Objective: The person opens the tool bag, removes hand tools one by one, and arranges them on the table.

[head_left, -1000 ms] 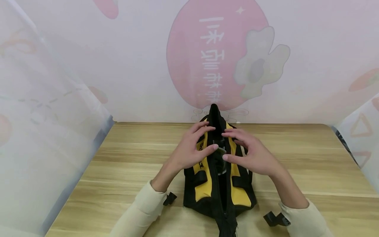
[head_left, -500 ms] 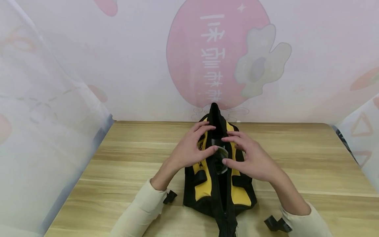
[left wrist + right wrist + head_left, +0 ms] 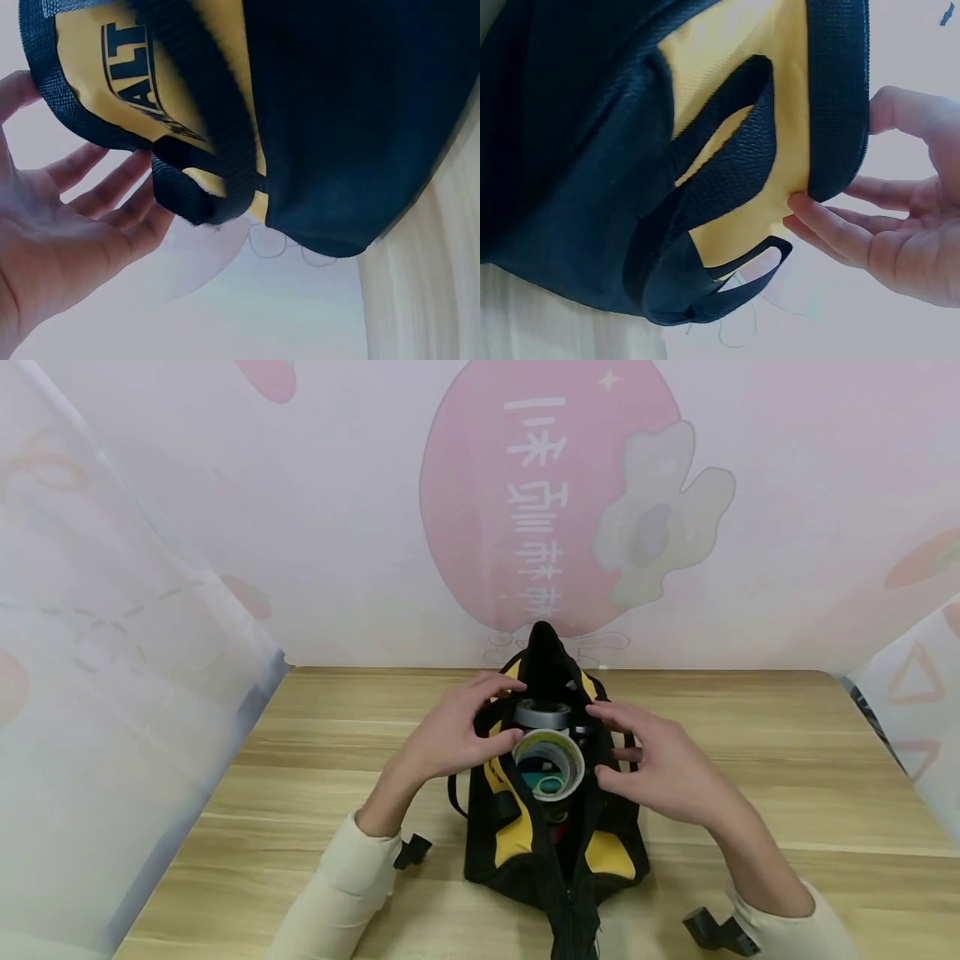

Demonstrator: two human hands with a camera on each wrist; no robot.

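A black and yellow tool bag [image 3: 513, 839] stands unzipped on the table, its mouth spread between both hands. My left hand [image 3: 450, 735] touches the left edge of the opening with thumb and fingertips; in the left wrist view, the fingertips of that hand [image 3: 67, 232] go behind the bag's edge. My right hand [image 3: 663, 768] is at the right edge. In the right wrist view, two fingertips lie against the outer yellow panel [image 3: 739, 217], with thumb and other fingers at the zipper edge. Inside sit a roll of tape [image 3: 551, 745] with greenish lining and a grey roll [image 3: 542, 717].
The bag rests on a wood-grain table [image 3: 360, 752]. A printed white and pink sheet [image 3: 352, 527] rises behind the table's far edge, with more sheeting on both sides. Black strap handles [image 3: 727, 180] hang along the bag's sides. Small black pieces [image 3: 412, 852] stick out at the sleeves.
The two hands have moved apart, left hand leftward and right hand rightward, drawing the bag's mouth wider. The tape roll and the grey roll inside now show clearly.
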